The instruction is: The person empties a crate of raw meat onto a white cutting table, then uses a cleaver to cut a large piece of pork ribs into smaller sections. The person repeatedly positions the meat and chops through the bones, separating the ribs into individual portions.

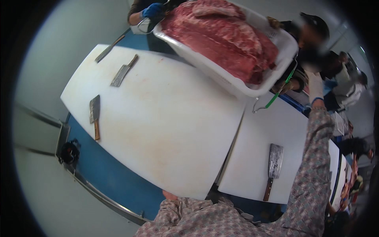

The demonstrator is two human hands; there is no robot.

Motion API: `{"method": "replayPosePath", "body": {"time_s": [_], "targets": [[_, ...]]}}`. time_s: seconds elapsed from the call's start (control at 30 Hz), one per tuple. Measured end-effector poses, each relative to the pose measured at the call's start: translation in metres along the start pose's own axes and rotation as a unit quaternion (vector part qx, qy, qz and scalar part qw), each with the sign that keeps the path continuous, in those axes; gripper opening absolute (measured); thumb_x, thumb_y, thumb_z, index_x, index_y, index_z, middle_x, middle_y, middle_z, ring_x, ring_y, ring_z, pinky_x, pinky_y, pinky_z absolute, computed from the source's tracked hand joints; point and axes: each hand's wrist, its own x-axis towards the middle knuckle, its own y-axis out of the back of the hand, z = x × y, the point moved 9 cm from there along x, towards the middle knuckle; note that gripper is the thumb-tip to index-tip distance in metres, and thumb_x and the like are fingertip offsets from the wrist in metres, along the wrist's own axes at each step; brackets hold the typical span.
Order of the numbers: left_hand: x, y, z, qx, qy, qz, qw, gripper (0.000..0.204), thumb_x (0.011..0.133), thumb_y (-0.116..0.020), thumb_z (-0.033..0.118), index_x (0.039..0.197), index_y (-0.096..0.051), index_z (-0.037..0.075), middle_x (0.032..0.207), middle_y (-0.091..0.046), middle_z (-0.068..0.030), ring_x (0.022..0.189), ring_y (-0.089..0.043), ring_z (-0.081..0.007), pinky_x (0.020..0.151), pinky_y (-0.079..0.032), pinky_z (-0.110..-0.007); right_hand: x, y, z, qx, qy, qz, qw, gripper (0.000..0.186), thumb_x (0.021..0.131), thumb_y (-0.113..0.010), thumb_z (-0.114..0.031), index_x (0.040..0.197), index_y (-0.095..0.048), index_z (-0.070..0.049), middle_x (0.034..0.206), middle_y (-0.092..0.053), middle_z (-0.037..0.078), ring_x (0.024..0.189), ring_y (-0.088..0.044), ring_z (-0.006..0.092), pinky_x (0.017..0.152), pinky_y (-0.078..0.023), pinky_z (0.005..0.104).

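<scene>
My right arm reaches far to the right, and my right hand (315,87), in a white glove, is held out beside the co-workers; its fingers are too blurred to read. Only a small part of my left hand (170,195) shows at the near edge of the white cutting board (158,130), its fingers hidden. Nearest my right forearm, a cleaver (275,162) with a wooden handle lies on the right-hand board (244,170). Ahead, a white plastic crate (213,75) carries big slabs of raw red meat (221,39), over the boards' far edge.
A co-worker's blue-gloved hand (152,10) is by the crate's left end; a green-gripped metal hook (279,90) hangs at its right. Two cleavers (123,72) (94,110) and a narrow blade (109,49) lie at left. A metal rail (98,195) borders the blue floor (114,173).
</scene>
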Motion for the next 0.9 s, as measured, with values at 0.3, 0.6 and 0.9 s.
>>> {"method": "replayPosePath", "body": {"time_s": [0.3, 0.6, 0.9], "targets": [[-0.033, -0.039, -0.034, -0.570, 0.157, 0.084, 0.802, 0.046, 0.121, -0.045, 0.024, 0.157, -0.052, -0.003, 0.153, -0.065, -0.0183, 0.132, -0.068, -0.0349, 0.110, -0.059, -0.048, -0.015, -0.067, 0.035, 0.133, -0.156, -0.020, 0.979, 0.071, 0.101, -0.083, -0.045, 0.154, -0.062, -0.003, 0.137, -0.072, 0.011, 0.119, -0.068, 0.0222, 0.099, -0.055, 0.0357], [-0.028, -0.059, 0.004, -0.116, 0.082, 0.083, 0.986, 0.044, 0.118, -0.055, 0.023, 0.152, -0.057, -0.003, 0.146, -0.069, -0.0173, 0.128, -0.069, -0.0322, 0.106, -0.060, -0.049, -0.070, -0.086, -0.036, -0.137, 0.047, 0.039, 0.989, 0.076, 0.093, -0.088, -0.031, 0.150, -0.057, 0.007, 0.139, -0.072, 0.022, 0.123, -0.071, 0.0356, 0.110, -0.053, 0.0412], [-0.026, -0.064, -0.018, -0.152, 0.194, 0.143, 0.959, 0.041, 0.114, -0.062, 0.026, 0.144, -0.063, -0.002, 0.137, -0.074, -0.0170, 0.121, -0.072, -0.0311, 0.101, -0.061, -0.046, -0.193, -0.167, -0.082, -0.111, 0.069, 0.094, 0.987, 0.074, 0.087, -0.089, -0.023, 0.144, -0.054, 0.009, 0.130, -0.070, 0.026, 0.115, -0.073, 0.0380, 0.106, -0.057, 0.0447]]}}
